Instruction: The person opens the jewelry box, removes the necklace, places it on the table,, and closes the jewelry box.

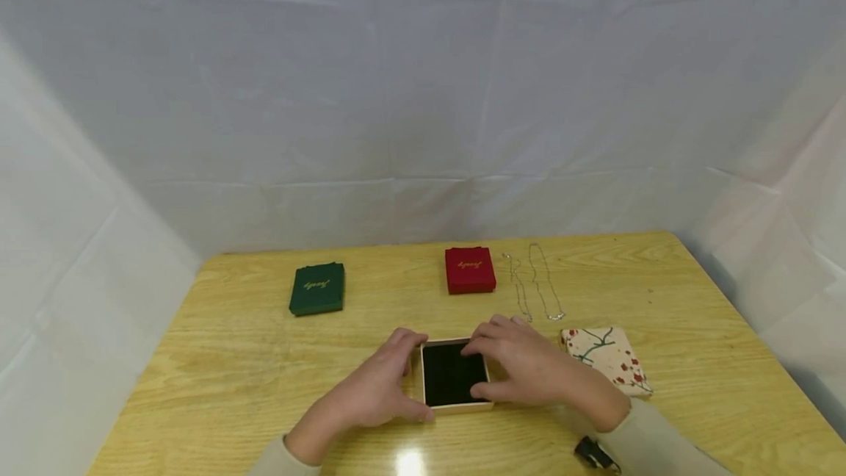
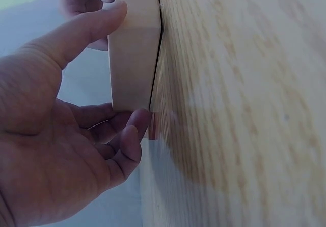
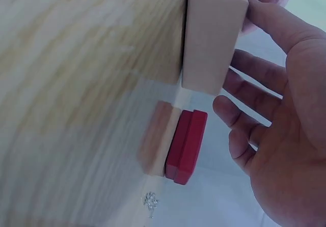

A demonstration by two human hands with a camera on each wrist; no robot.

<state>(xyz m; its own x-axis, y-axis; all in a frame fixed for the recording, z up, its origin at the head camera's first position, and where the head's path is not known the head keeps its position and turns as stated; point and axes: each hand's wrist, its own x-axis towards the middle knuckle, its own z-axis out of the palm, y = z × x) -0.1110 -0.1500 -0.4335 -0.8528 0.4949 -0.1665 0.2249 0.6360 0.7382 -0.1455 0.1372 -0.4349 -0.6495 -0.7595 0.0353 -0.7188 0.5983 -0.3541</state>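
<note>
A shallow cream box lies on the table with its top off, showing a black insert. My left hand grips its left side, thumb at the near corner and fingers at the far corner; in the left wrist view the thumb lies against the upper edge. Over the right part of the box is my right hand, thumb and forefinger reaching in onto the black insert. Its other fingers are loosely bent beside the wall. Right of that hand lies a cream lid printed with red blossoms.
A green box stands at the back left and a red box at the back middle. Two thin silver necklaces are laid out beside the red one. A small black object shows by the right sleeve.
</note>
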